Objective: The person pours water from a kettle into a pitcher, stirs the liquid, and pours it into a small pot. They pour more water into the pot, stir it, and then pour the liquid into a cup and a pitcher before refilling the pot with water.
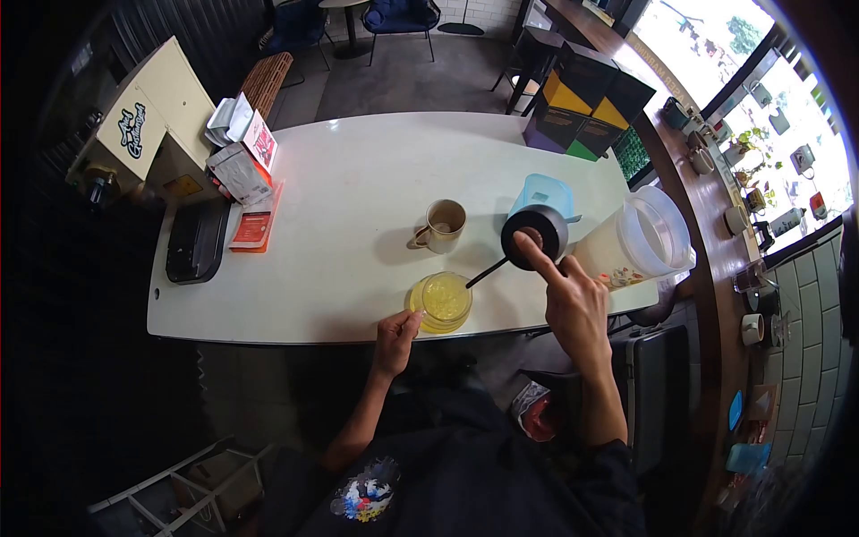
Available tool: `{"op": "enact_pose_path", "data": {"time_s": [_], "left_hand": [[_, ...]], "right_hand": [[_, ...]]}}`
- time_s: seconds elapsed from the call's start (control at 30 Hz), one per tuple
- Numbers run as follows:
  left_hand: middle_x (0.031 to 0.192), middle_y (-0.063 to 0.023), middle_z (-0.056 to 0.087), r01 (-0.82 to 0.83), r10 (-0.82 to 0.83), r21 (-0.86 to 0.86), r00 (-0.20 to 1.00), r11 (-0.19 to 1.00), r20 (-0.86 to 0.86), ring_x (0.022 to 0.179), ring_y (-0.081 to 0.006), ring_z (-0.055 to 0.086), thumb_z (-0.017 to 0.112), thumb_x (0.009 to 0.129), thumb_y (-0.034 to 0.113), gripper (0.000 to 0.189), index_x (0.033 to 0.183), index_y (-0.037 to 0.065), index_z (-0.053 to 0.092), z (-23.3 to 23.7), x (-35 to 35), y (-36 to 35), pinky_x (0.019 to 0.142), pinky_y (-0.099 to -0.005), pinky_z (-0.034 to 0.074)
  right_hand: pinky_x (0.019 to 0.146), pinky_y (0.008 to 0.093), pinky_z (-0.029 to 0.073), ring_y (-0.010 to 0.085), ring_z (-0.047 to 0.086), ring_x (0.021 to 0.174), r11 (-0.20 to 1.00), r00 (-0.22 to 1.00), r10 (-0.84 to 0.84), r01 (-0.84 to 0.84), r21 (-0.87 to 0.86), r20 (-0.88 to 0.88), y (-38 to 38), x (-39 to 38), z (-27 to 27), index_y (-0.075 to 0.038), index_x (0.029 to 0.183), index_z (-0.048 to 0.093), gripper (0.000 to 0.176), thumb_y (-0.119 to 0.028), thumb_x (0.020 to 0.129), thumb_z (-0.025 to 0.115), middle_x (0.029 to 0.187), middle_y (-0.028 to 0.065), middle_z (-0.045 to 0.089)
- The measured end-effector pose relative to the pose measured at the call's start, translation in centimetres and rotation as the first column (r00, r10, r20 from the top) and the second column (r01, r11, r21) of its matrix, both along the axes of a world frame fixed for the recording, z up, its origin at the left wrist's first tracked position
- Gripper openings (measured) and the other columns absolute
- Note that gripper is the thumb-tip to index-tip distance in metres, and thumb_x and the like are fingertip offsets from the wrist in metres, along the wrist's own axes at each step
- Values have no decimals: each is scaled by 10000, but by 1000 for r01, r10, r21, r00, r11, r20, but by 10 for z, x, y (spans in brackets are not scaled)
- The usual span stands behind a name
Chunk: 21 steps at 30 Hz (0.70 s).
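Note:
A glass cup of yellow liquid (pixel 446 299) stands near the front edge of the white table. My left hand (pixel 395 340) is closed at the cup's left side, fingers pinched at its rim or handle. Above and to the right, my right hand (pixel 577 309) is wrapped round a black kettle (pixel 535 234), index finger stretched over its lid. The kettle's thin spout reaches down to the cup's right rim; whether liquid flows from it is too small to tell. Just behind the cup is a brown mug (pixel 444 225), its handle to the left.
On the right stand a large translucent pitcher (pixel 633 237) and a light blue container (pixel 542 193). Dark boxes (pixel 588 103) are at the back right. A cream machine (pixel 152 116) and packets (pixel 242 157) occupy the left. Cups line the wooden shelf (pixel 707 215) at right.

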<state>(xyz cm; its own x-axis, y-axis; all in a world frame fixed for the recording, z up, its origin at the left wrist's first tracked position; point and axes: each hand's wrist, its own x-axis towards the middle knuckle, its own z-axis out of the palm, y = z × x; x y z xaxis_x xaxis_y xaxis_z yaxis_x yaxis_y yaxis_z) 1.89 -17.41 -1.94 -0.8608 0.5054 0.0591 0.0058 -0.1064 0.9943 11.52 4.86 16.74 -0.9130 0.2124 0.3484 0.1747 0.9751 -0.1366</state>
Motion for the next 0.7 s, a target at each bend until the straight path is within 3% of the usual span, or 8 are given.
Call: {"op": "enact_pose_path", "data": {"time_s": [0.17,0.27,0.33,0.47,0.7], "left_hand": [[595,44,349,44,-42,-74,999,996,27,576,-55,310,474,975,183,375,629,52,419,3,0,-3,541,-254,290],[561,66,324,11,-11,-4,1000,1000,20,548,-29,281,515,968,201,412,608,61,371,2,1,-1,483,-265,233],[562,67,321,10,-10,0,1000,1000,20,550,-26,279,512,970,197,412,609,60,367,-2,1,-2,483,-265,230],[562,67,321,12,-12,-13,1000,1000,8,550,-24,278,509,971,192,410,608,61,369,1,2,-1,483,-262,231],[574,54,334,22,-21,-11,999,1000,36,553,-41,288,490,973,185,392,615,57,395,3,3,-1,505,-258,258]], "right_hand": [[538,384,485,257,579,577,998,999,46,-46,-35,8,-7,0,-3,-360,1384,465,806,102,727,523,742,101,542],[514,417,440,279,506,520,997,997,45,-49,-60,-60,-6,0,1,-375,1374,472,770,88,760,506,676,84,463],[519,374,485,252,574,554,999,999,-33,33,18,4,-5,1,9,-373,1382,465,820,106,719,528,768,96,542],[510,371,483,247,558,529,1000,997,-12,14,20,-78,-4,0,7,-382,1382,462,819,99,723,531,752,95,535],[537,354,491,226,600,618,999,999,32,-32,-5,5,-11,3,-7,-370,1375,473,802,93,724,541,760,74,551]]}}
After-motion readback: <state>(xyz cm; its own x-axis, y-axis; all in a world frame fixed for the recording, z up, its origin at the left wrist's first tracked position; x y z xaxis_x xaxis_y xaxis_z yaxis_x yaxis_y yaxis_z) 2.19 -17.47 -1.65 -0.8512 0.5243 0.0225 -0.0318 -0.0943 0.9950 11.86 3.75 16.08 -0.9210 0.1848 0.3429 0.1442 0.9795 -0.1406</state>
